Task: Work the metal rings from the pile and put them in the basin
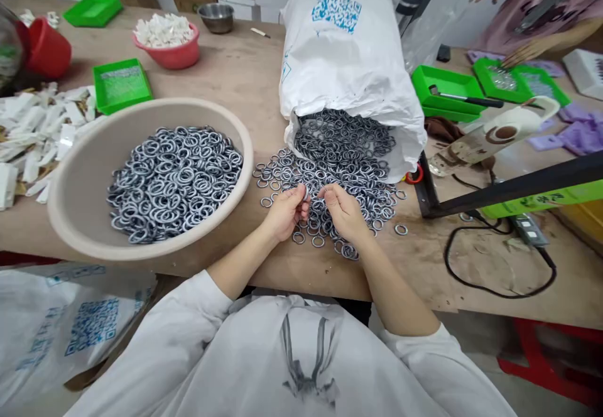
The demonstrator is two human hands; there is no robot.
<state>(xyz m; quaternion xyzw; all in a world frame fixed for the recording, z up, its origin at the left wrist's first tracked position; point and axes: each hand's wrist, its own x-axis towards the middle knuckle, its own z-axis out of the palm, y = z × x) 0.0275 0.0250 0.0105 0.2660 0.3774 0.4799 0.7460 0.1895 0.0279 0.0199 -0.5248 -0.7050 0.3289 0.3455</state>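
My left hand (pixel 286 214) is closed, with a small grey ring pinched between thumb and fingers. Close by on the right, my right hand (pixel 346 213) has its thumb and index finger together; whatever lies between them is too small to make out. Both hands are over a heap of loose grey rings (pixel 318 241) on the wooden table. More rings spill out of the mouth of a white sack (pixel 348 65) lying behind the hands. To the left stands a wide beige basin (pixel 78 184), partly filled with the same grey rings (pixel 179 181).
White plastic parts (pixel 28 134), a green tray (pixel 122 84) and a red bowl (pixel 172 56) lie at the left. A black metal frame (pixel 494 191), a cable (pixel 447 260) and a green bin (pixel 447 87) are right. A co-worker's hand (pixel 530 49) reaches a tray.
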